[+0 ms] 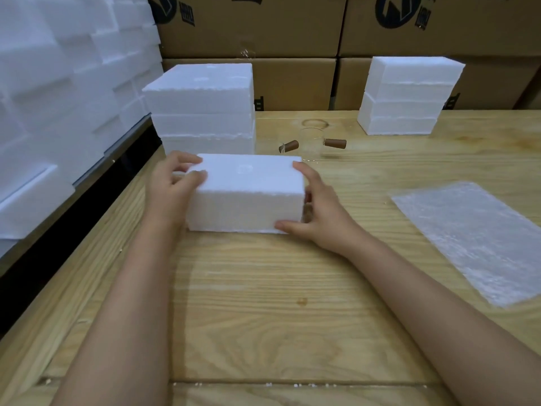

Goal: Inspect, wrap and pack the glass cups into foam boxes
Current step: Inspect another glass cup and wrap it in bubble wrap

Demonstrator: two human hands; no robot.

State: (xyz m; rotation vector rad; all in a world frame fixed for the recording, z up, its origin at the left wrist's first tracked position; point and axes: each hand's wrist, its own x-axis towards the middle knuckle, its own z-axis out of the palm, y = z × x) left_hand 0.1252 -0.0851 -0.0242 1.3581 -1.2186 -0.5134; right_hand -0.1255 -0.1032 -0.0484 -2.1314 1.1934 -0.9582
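A closed white foam box [248, 194] stands on the wooden table [263, 303] in front of me. My left hand [171, 186] grips its left end, fingers curled over the top corner. My right hand [314, 209] holds the right end, thumb at the lower front edge. Behind the box stands a clear glass cup [311, 143] with a brown wooden handle. Only the brown handle [289, 146] of a second cup shows clearly to its left. A sheet of bubble wrap [474, 238] lies flat at the right.
A stack of foam boxes [202, 109] stands just behind the held box at left, another stack [409, 95] at the back right. Foam pieces [58, 98] pile up beyond the left table edge. Cardboard cartons [292, 39] line the back.
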